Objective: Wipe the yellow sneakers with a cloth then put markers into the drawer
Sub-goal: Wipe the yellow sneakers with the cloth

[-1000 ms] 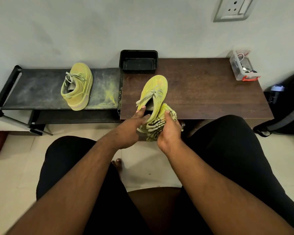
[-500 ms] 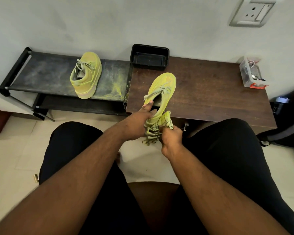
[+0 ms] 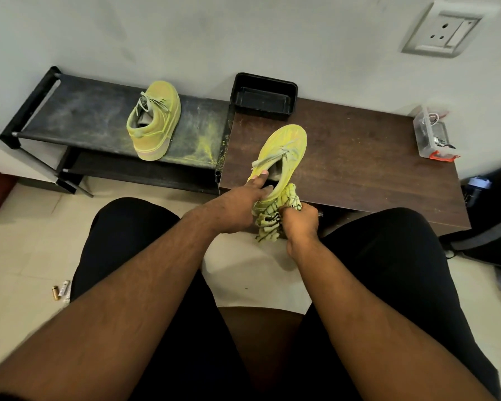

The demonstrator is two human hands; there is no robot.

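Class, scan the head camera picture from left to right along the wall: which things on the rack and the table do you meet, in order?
Sneaker on the rack → black tray → held sneaker → clear box.

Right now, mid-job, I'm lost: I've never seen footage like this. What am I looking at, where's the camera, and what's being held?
There is no machine here: these are a person's two bare arms, filmed by one wide-angle camera on their head, looking forward and down over their lap. The left hand grips a yellow sneaker at its heel end, thumb at the opening. The right hand holds a striped cloth bunched against the sneaker's heel. The sneaker is held over the near edge of a brown table. On that table sit a black tray and a small clear box. A second yellow sneaker stands on the dusty black rack to the left. I see no markers.
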